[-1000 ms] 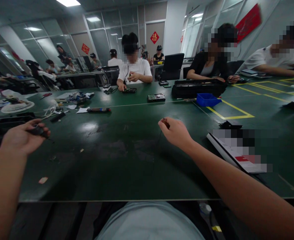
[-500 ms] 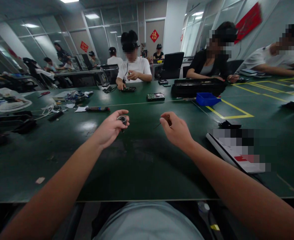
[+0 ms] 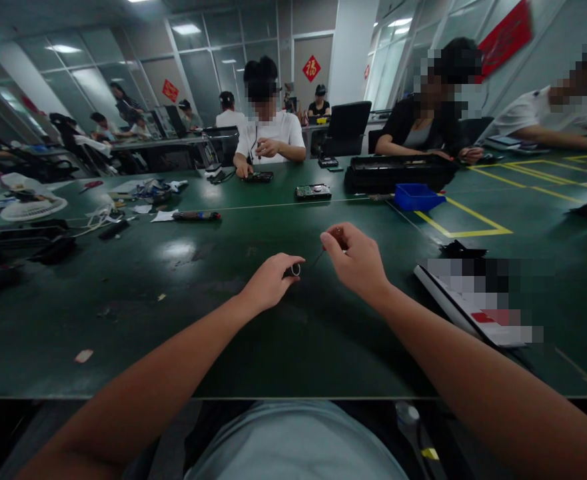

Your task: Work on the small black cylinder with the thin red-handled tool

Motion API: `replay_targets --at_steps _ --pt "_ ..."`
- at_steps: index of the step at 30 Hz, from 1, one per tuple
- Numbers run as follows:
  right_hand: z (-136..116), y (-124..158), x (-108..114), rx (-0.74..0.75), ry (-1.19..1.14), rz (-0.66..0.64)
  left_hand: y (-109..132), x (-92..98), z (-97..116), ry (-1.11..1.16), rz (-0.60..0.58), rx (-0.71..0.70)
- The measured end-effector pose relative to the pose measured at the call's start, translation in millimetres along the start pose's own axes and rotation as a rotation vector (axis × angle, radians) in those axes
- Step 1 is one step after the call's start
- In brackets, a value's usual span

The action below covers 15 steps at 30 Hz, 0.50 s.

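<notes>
My left hand is closed around a small dark round part with a metal ring, held low over the green table. Just to its right, my right hand pinches a thin screwdriver with a reddish handle. The screwdriver's tip points left toward the ring and ends close beside it. Both hands hover near the middle of the table, a hand's width apart.
A booklet lies at the right, with a small black piece behind it. Farther back sit a blue bin, a long black case, a circuit board and a pen-like tool. Cables and clutter fill the left. Several people sit across the table.
My left hand came in from the far left with the round part and lowered it beside my right hand. The screwdriver tip now points at the ring.
</notes>
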State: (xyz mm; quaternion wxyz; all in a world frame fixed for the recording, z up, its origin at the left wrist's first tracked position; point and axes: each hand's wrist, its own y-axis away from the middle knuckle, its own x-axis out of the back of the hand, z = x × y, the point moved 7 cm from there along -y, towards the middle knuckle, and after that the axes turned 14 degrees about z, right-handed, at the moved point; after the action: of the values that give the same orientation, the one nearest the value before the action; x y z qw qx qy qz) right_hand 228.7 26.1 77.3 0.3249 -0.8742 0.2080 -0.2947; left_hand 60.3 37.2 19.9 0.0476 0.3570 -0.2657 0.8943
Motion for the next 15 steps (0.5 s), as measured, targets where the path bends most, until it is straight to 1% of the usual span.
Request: replay_targets --at_steps 2,4,7,10,15 --pt "3 0 2 -0.068 -0.109 0.036 -1 0.8 -11 0.051 0.043 0.069" --pt "7 1 2 -0.129 -0.205 0.051 -3 2.8 -19 0.077 0.087 0.104" --pt "9 2 -1 -0.169 -0.306 0.041 -5 6.3 -20 0.067 0.115 0.041" --pt "8 4 -5 -0.164 -0.334 -0.001 -6 9.1 -18 0.078 0.118 0.006" --pt "7 7 -10 -0.164 -0.318 -0.045 -5 11.9 -19 0.090 0.123 0.055"
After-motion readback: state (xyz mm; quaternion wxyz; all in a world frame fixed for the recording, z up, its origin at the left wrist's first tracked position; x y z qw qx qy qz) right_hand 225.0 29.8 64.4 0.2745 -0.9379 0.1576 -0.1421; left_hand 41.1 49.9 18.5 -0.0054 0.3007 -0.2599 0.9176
